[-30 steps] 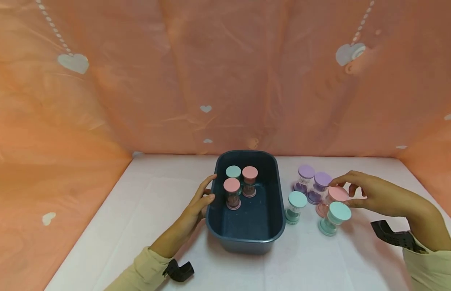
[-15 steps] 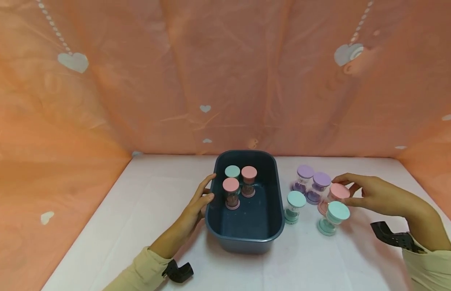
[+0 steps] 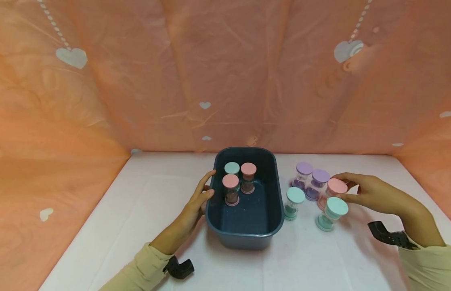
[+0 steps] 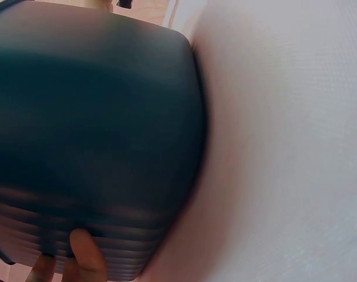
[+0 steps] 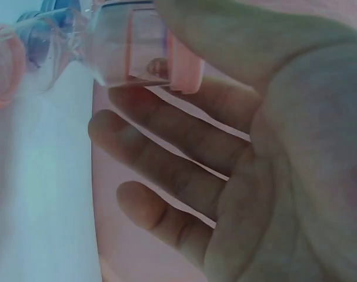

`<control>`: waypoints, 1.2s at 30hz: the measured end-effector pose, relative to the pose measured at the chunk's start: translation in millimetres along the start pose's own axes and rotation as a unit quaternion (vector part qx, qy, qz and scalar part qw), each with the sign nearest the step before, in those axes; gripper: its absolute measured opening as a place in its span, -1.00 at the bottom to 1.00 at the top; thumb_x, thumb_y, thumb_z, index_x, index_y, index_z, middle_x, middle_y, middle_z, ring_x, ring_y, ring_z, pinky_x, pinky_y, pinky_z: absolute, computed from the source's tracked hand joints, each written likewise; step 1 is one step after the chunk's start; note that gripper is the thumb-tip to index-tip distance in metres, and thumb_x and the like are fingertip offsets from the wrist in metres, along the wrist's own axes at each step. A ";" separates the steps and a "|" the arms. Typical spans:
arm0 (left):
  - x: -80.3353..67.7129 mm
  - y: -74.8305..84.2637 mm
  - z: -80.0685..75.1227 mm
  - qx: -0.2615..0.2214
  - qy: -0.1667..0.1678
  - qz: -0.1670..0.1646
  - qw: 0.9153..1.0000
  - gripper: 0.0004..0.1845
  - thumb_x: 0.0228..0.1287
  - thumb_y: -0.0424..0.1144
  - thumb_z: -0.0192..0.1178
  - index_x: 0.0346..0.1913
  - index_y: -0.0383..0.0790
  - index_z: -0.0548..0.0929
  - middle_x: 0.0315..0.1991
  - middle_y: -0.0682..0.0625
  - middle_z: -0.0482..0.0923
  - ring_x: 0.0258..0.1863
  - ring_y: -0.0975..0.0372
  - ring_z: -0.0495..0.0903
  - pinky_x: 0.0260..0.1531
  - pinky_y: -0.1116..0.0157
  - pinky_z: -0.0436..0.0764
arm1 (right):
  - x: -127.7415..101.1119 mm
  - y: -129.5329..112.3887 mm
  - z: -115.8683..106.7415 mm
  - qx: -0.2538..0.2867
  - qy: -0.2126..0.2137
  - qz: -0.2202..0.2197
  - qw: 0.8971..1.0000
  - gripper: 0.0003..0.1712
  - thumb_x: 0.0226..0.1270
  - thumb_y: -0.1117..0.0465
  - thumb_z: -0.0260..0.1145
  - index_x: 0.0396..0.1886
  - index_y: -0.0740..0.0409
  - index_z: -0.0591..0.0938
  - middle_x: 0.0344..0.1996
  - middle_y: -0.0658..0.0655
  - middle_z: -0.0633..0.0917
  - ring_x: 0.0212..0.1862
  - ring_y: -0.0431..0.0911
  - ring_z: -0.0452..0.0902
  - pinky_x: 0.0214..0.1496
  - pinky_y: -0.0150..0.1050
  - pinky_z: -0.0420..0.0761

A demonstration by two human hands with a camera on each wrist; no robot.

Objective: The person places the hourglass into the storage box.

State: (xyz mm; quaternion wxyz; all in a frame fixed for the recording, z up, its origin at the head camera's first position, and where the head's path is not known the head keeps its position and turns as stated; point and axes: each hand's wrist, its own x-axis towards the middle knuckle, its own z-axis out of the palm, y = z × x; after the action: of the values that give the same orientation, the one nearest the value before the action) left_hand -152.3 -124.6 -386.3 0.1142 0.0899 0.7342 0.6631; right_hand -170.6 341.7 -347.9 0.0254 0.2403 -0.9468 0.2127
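My right hand (image 3: 378, 195) pinches a pink-capped hourglass (image 3: 336, 186) near its top, thumb on one side and fingers on the other. In the right wrist view the clear bulbs of this hourglass (image 5: 128, 47) show between thumb and fingers, with the lower fingers extended. Two purple-capped hourglasses (image 3: 321, 176) stand just left of it, and a mint-capped one (image 3: 336, 207) leans in front. My left hand (image 3: 194, 204) rests its fingers against the left side of a dark blue bin (image 3: 243, 240); in the left wrist view fingertips (image 4: 87, 252) touch its ribbed wall.
Inside the bin stand two pink-capped hourglasses (image 3: 231, 182) and a mint-capped one (image 3: 231, 168). Another mint-capped hourglass (image 3: 295, 195) is right beside the bin's right wall. An orange sheet with hearts (image 3: 243, 81) hangs behind the white table (image 3: 301, 262).
My right thumb and fingers have closed in on the pink-capped hourglass, which has shifted slightly. My left hand stays at the bin. The head view has tilted a little.
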 end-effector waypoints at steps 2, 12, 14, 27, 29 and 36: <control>0.7 0.0 -0.4 -0.002 -0.001 0.001 1.000 -0.40 0.39 0.09 -0.11 0.47 0.48 0.11 0.22 -0.12 0.09 0.30 -0.14 0.25 0.21 -0.15 0.29 | -0.3 -0.3 1.4 -0.002 0.010 -0.003 1.000 -0.52 0.21 0.06 0.47 0.14 -0.08 0.61 -0.18 -0.19 0.68 -0.15 -0.46 0.49 -0.20 -0.38 0.50; 5.2 -1.5 2.8 -0.008 -0.004 0.006 1.000 -0.37 0.39 0.08 -0.13 0.51 0.41 0.09 0.27 -0.15 0.04 0.36 -0.21 0.19 0.23 -0.22 0.26 | -6.0 3.5 2.4 -0.012 0.044 -0.014 0.999 -0.54 0.14 0.09 0.51 0.06 -0.02 0.66 -0.15 -0.15 0.71 -0.13 -0.49 0.49 -0.20 -0.41 0.50; 4.8 -1.4 2.6 -0.009 -0.004 0.005 1.000 -0.37 0.39 0.08 -0.13 0.51 0.39 0.08 0.28 -0.15 0.03 0.36 -0.20 0.18 0.23 -0.21 0.26 | -7.6 4.5 1.7 -0.017 0.051 -0.015 0.998 -0.55 0.13 0.10 0.52 0.05 -0.03 0.67 -0.16 -0.16 0.71 -0.14 -0.49 0.49 -0.20 -0.42 0.51; 3.5 -2.7 0.6 -0.012 0.000 -0.006 1.000 -0.39 0.38 0.10 -0.12 0.47 0.49 0.09 0.29 -0.11 0.05 0.38 -0.11 0.11 0.30 -0.26 0.13 | -16.0 -8.3 -12.8 -0.037 0.100 0.013 0.994 -0.58 0.10 0.01 0.54 -0.03 -0.28 0.65 -0.21 -0.21 0.68 -0.16 -0.55 0.43 -0.15 -0.54 0.36; 3.7 -3.4 0.6 -0.013 -0.001 -0.001 1.000 -0.37 0.37 0.09 -0.11 0.49 0.44 0.09 0.27 -0.12 0.05 0.36 -0.10 0.12 0.28 -0.25 0.15 | -16.8 -10.0 -14.2 -0.033 0.106 0.015 0.994 -0.59 0.09 0.01 0.55 -0.03 -0.29 0.65 -0.22 -0.21 0.68 -0.16 -0.54 0.43 -0.14 -0.54 0.34; 3.1 -3.3 2.0 -0.013 0.004 0.008 1.000 -0.36 0.36 0.09 -0.12 0.50 0.42 0.08 0.25 -0.11 0.08 0.34 -0.10 0.14 0.26 -0.22 0.19 | -16.7 -11.3 -18.3 -0.011 0.119 0.051 0.992 -0.59 0.08 0.00 0.55 -0.04 -0.29 0.67 -0.25 -0.22 0.65 -0.21 -0.50 0.41 -0.16 -0.54 0.31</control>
State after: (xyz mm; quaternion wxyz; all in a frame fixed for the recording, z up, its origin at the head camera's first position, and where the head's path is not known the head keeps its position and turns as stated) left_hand -154.7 -122.1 -389.9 0.1076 0.0915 0.7254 0.6737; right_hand -151.5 347.8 -329.4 0.1297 0.1642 -0.9504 0.2300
